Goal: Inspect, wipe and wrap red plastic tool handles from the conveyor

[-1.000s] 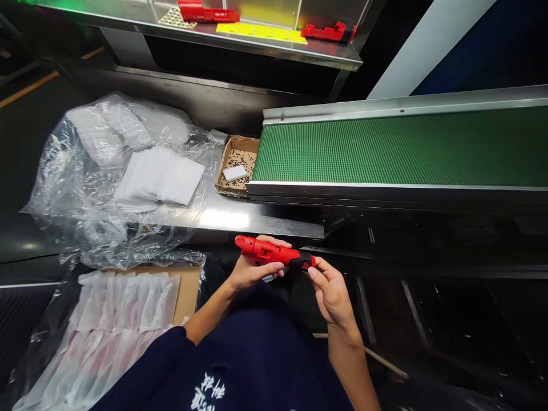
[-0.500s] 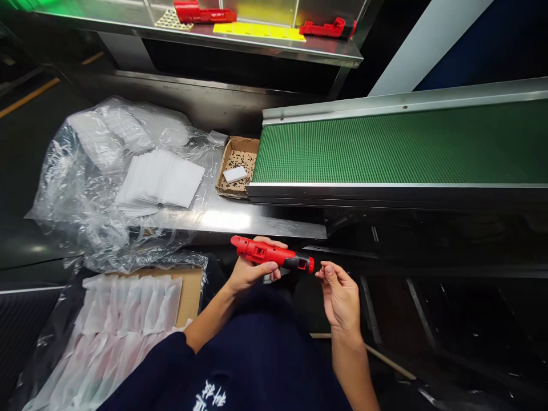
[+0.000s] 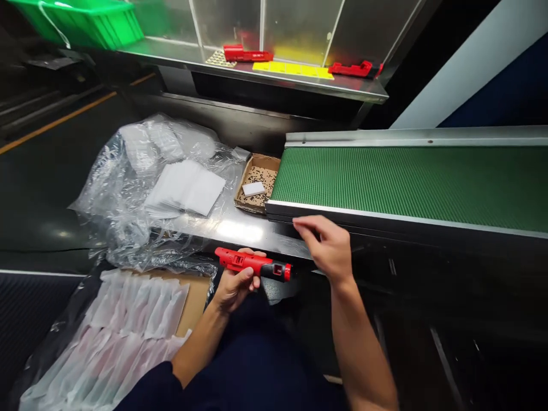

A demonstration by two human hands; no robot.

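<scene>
My left hand (image 3: pixel 231 290) is wrapped round a long red-and-black plastic housing (image 3: pixel 253 263), tilted slightly down to the right. A square opening shows in its black section, close to the red right end. Raised apart from it, my right hand (image 3: pixel 329 248) has thumb and forefinger pinched together in front of the conveyor's near edge. Anything between those fingertips is too small to make out. Beyond the hand, a shallow cardboard box (image 3: pixel 240 201) holds many tiny black pieces and a white block (image 3: pixel 254 189).
A green conveyor belt (image 3: pixel 385 182) runs off right. White sleeves (image 3: pixel 188 185) lie on clear plastic wrap (image 3: pixel 107 188) at left. Wrapped reddish items (image 3: pixel 128 308) fill a carton below. The shelf (image 3: pixel 291 85) bears red parts (image 3: pixel 248 55), yellow stickers (image 3: pixel 295 70) and a green bin (image 3: pixel 98 25).
My right hand has moved up and away from the housing's end, towards the conveyor edge. The housing stays in my left hand, slightly further left in view. The camera view has shifted.
</scene>
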